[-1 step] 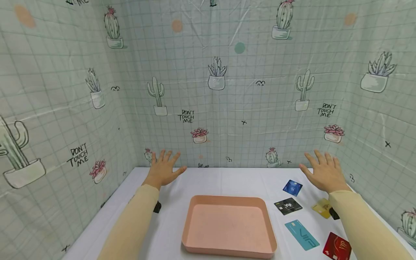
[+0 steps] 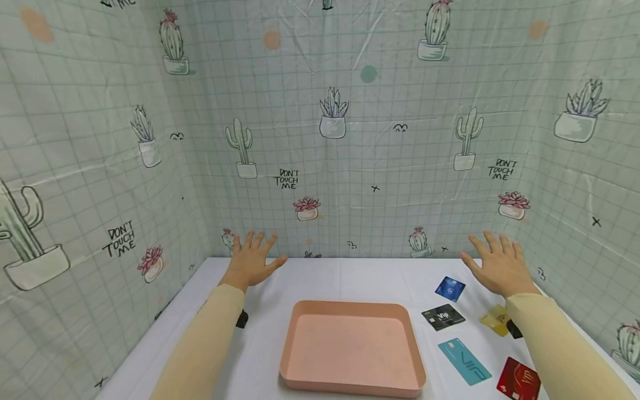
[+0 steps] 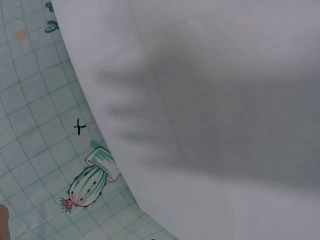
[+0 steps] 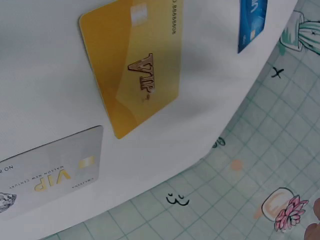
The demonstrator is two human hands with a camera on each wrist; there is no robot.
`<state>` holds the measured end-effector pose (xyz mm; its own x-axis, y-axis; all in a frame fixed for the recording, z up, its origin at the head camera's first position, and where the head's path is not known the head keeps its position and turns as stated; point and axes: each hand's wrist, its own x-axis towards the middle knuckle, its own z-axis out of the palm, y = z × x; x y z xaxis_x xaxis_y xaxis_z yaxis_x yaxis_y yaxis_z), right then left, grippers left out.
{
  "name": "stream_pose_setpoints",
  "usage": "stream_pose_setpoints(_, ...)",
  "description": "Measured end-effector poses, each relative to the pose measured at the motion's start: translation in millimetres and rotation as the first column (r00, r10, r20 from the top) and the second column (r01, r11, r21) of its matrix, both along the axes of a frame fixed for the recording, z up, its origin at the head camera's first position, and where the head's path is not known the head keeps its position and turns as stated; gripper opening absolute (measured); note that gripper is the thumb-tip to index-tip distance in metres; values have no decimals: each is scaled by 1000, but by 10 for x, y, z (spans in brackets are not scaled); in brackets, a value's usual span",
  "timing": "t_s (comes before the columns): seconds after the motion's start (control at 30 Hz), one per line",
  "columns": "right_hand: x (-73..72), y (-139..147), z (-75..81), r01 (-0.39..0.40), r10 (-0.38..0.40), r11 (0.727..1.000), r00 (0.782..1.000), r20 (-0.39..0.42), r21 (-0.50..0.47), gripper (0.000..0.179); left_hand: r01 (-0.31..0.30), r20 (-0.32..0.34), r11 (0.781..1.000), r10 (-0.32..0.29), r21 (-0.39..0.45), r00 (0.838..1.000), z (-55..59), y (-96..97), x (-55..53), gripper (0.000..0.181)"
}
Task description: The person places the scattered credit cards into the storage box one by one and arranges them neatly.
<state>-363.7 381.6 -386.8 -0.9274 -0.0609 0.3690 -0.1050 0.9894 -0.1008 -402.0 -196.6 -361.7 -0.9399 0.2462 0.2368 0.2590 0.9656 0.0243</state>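
Observation:
My left hand (image 2: 250, 264) is held over the far left of the table, fingers straight and spread, holding nothing. In the left wrist view a fingertip (image 3: 4, 225) shows at the lower left corner, and a hand-shaped shadow lies on the white cloth. My right hand (image 2: 502, 266) hovers at the far right, fingers likewise spread, with nothing held. Nearest to it are a blue card (image 2: 450, 289) and a gold VIP card (image 2: 495, 320). A black VIP card (image 2: 443, 317), a teal VIP card (image 2: 465, 361) and a red VIP card (image 2: 520, 379) lie closer in. A silver VIP card (image 4: 55, 172) appears in the right wrist view.
A shallow pink tray (image 2: 352, 347) sits at the front middle of the white table (image 2: 340, 278), left of the cards. Cactus-print cloth (image 2: 340, 189) hangs behind the table and along both sides. Small black objects (image 2: 242, 318) show beside the sleeves.

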Motion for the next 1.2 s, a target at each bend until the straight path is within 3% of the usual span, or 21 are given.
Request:
stream_pose_setpoints(0.33,-46,23,-37,-9,9,1000,1000,-20,-1,77,-14,2,999,14,-40,1000,-24,-72,-48,83)
stream_pose_setpoints(0.63,-43,-11,32,26,-26,999,1000,13,-19,81,-13,8,1000,13,2,1000,-3,-87,-69,82)
stream_pose_setpoints(0.97,-18,-209,0,-36,32,997,997,64,62,77,-9,74,1000,9,5,997,-133,-77,-6,89)
stream_pose_setpoints(1.2,-10,-187,10,-40,34,996,997,75,77,75,1,73,1000,-2,22,997,-131,-114,34,82)
